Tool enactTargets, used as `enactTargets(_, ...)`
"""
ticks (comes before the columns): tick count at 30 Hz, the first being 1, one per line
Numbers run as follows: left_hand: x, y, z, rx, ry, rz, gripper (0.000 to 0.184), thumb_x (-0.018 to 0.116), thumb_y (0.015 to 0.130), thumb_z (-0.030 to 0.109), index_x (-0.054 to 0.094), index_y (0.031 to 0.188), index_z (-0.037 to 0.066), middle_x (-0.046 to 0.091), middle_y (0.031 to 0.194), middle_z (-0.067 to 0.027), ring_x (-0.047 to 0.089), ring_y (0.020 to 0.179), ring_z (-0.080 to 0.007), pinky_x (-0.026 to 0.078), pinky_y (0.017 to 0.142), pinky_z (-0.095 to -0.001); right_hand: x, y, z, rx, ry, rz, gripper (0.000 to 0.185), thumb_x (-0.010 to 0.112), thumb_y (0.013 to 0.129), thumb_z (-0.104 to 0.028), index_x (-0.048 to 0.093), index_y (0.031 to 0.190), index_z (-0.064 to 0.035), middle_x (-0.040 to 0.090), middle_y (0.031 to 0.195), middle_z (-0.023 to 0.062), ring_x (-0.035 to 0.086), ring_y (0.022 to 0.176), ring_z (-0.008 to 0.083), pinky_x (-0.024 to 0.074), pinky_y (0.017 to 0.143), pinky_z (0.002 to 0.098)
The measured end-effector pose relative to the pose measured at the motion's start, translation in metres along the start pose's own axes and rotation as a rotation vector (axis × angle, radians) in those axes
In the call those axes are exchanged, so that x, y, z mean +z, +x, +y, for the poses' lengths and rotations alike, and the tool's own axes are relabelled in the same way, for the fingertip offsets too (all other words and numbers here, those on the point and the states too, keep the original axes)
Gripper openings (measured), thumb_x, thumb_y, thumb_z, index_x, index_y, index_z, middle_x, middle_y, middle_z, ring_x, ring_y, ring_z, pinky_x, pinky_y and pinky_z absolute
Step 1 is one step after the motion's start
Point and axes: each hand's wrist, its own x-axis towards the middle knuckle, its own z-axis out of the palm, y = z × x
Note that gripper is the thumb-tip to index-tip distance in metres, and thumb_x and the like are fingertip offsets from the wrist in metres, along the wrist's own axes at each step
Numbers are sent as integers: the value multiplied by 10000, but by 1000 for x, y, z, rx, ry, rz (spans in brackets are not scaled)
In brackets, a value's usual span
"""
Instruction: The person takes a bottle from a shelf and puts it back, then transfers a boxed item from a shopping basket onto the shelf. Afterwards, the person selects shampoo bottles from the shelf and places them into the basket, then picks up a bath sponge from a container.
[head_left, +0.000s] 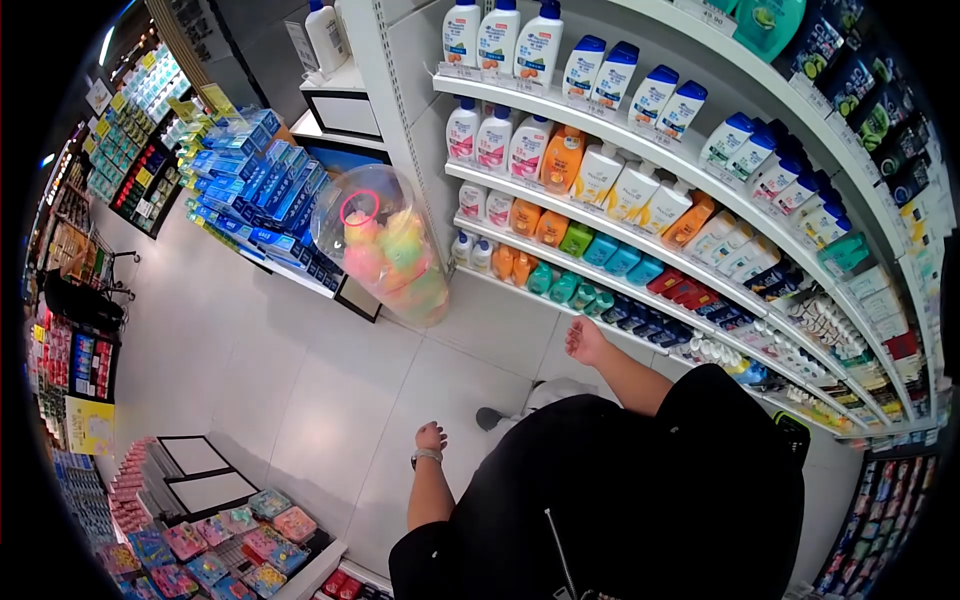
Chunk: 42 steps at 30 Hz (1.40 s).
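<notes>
Black-shirted torso of the wearer, seen from above in a shop aisle, with both forearms bent forward. The left hand, with a band at its wrist, hangs over the floor; its fingers look loosely curled around nothing visible. The right hand, likewise curled and without a visible load, lies nearest the dark blue bottles low on the white shelving; whether the fingers of either hand meet the palm cannot be told. Those bottles stand in close rows beside teal-green bottles, so a wide swing of the right arm or a brush of the sleeve could tip one into its neighbours. One grey shoe shows on pale tiles; a smooth floor might cost footing in a quick turn. Farther on, a clear tub of pastel balls, probably bath puffs, stands just beside the shelf end; it looks light, and a careless foot could push it over. Beyond it, blue boxes, probably toothpaste, are stacked at uneven angles on a low display, where a knock at the base could start a slide
</notes>
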Motion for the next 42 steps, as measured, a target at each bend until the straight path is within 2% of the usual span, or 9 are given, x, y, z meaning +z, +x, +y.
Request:
enactTargets(3,-2,13,-9,-65,-58,-6,285,561,880,248,530,1111,82,626,949,-79,594,710,-195,453,556,-343,41,-21,-26,-36,184,-108,219,605,835,-330,544,810,-121,573,737,22,539,658,185,435,605,321)
enactTargets(7,-1,9,-62,-229,-101,-13,322,568,881,252,508,1149,82,629,988,-94,603,732,-220,475,572,-363,86,-26,-61,-161,278,-159,355,563,863,-387,512,1095,-124,601,948,47,555,708,199,448,634,351)
enactTargets(11,-2,-16,-95,-265,-67,-108,360,566,878,245,509,1172,46,621,1029,-117,619,787,-238,482,581,-373,141,-20,-95,-239,372,-268,444,563,863,-394,481,1217,-138,579,1158,84,578,958,246,466,759,390)
enactTargets(12,-1,-17,-99,-266,-47,-116,359,566,878,245,511,1171,45,622,1028,-117,620,787,-238,483,582,-372,157,-17,-104,-277,382,-292,461,535,871,-416,479,1237,-142,537,1262,88,532,1121,267,431,898,453)
enactTargets(19,-6,-18,-45,-223,33,-75,355,569,876,248,520,1159,40,627,1015,-117,623,787,-237,486,589,-372,267,-5,-192,-670,584,-390,489,505,884,-446,467,1294,-181,420,1452,80,352,1366,331,285,1078,586)
enactTargets(26,-3,-6,31,-204,110,-43,351,572,874,250,530,1148,35,632,1002,-117,627,787,-236,490,596,-371,324,-19,-253,-779,899,-472,613,433,917,-566,342,1393,-191,331,1487,57,270,1405,317,210,1111,602)
enactTargets(29,2,-1,58,-195,145,-38,349,574,873,251,534,1143,33,634,996,-117,628,787,-236,491,599,-371,338,-21,-263,-785,883,-387,459,448,913,-537,483,1193,-175,433,1384,62,284,1393,328,231,1108,603)
enactTargets(34,14,10,102,-169,188,-38,347,576,872,253,541,1135,30,637,987,-117,631,786,-235,494,604,-370,343,-10,-270,-832,958,-314,376,440,950,-407,439,1250,-180,554,1226,55,431,1285,317,321,1069,604)
enactTargets(42,20,25,147,-123,191,-44,343,580,870,256,552,1122,25,643,972,-116,635,786,-234,498,612,-369,355,-2,-278,-936,861,-207,427,430,998,-436,348,1387,-280,604,1135,11,485,1242,236,330,1094,559)
